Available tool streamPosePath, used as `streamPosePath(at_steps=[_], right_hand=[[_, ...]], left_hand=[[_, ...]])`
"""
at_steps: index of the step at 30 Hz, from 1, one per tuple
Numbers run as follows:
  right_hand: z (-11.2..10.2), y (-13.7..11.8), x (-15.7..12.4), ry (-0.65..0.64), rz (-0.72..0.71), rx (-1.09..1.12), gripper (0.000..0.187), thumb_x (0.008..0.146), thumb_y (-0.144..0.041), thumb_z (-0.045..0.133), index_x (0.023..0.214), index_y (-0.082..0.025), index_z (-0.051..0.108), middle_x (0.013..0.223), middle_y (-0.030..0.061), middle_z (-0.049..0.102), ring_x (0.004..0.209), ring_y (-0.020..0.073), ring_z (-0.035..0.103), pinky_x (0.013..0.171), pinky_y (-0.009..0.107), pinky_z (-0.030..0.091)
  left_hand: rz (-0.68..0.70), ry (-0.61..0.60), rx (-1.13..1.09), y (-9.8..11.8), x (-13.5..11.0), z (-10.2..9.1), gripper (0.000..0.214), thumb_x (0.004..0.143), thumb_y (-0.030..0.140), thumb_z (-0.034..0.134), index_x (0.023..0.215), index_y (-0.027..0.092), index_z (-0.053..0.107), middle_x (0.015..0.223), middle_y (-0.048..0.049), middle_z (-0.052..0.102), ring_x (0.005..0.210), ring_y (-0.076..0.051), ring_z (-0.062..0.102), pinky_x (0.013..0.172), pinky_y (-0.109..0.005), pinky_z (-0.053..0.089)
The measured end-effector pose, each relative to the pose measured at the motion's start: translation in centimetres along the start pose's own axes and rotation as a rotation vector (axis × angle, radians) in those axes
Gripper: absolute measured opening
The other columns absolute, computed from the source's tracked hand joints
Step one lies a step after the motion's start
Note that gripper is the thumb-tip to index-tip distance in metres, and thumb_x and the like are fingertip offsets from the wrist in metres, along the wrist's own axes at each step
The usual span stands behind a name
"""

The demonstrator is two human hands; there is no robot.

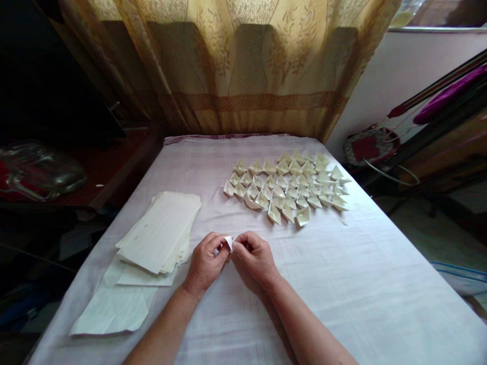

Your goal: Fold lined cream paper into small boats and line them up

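Observation:
My left hand point(205, 263) and my right hand point(254, 258) meet near the middle of the table, fingers pinched together on a small folded piece of white paper point(229, 242). Only a corner of that paper shows between the fingertips. To the left of my hands lies a stack of lined paper sheets point(162, 230). Beyond my hands, several small folded paper boats point(289, 185) lie in rows.
A pale cloth covers the table point(361, 284). Loose flat sheets point(112, 306) lie at the front left edge. A patterned curtain point(243, 66) hangs behind the table. A dark wooden shelf point(114, 167) stands left, and cluttered furniture point(437, 132) right.

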State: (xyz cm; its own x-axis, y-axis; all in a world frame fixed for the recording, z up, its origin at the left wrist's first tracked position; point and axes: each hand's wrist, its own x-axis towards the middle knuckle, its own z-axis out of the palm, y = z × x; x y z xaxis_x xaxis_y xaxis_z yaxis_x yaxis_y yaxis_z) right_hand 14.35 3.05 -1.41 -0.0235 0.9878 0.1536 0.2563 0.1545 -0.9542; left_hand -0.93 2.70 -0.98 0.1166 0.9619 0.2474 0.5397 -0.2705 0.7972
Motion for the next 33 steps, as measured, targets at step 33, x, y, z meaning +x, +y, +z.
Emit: streamPosePath(at_steps=[33], right_hand=[[-1.2,0.9,0.9,-0.330,0.198,0.396,0.029,0.077,-0.044,0.073,0.084,-0.018,0.062,0.069,-0.0022,0.064,0.062,0.0115,0.056,0.061,0.024,0.043]], left_hand=[[-0.505,-0.217,-0.759,-0.1,0.3,-0.5,0.057,0.064,0.058,0.082,0.100,0.015,0.070,0.059,0.0042,0.059,0.043,-0.004,0.041,0.040,-0.016,0.028]])
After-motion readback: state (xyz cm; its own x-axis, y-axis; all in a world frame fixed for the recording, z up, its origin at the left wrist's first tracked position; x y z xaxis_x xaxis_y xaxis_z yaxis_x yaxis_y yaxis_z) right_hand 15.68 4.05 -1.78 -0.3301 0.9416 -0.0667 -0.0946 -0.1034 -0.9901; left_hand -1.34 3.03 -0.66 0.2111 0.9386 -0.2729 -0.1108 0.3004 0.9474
